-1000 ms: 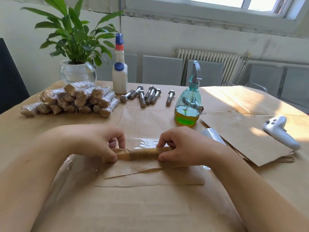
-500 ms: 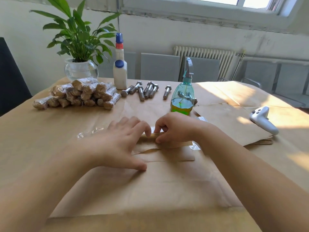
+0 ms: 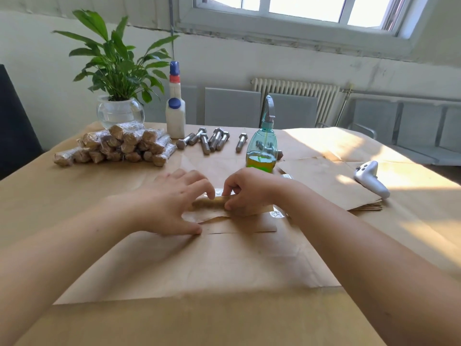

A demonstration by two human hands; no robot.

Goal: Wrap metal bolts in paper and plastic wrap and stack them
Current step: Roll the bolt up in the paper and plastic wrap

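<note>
- head view, only one camera here, so everything is placed off the green spray bottle with yellow-green liquid (image 3: 262,148) standing mid-table
- just in front of that bottle sits the brown paper-wrapped bolt roll (image 3: 212,203), lying crosswise on a sheet of clear plastic wrap (image 3: 219,191) and some loose brown paper sheets (image 3: 239,224)
- right hand (image 3: 249,189) is in front of the bottle, fingers curled and pinching the right end of the roll between thumb and fingertips
- left hand (image 3: 172,203) is in front and to the left of the bottle, fingers spread and fairly straight, fingertips lying on the left part of the roll, thumb pressed flat on the paper nearer the camera. not gripping, just pressing down
- behind and left of the bottle: a loose row of bare silver metal hex bolts (image 3: 212,142); a couple more show through or behind the bottle itself, can't tell which
- further left of the bottle: a stacked pile of finished bolts wrapped in paper and shiny plastic (image 3: 117,146)
- behind that, left of the bottle: two white glue bottles with blue caps (image 3: 175,116) and a green leafy plant in a clear round glass bowl (image 3: 119,113)
- right of the bottle: a stack of brown paper sheets (image 3: 331,181) with a white handheld controller (image 3: 370,178) lying on its far right edge
- the whole brown-paper-covered table (image 3: 74,196) is underneath all this
</note>
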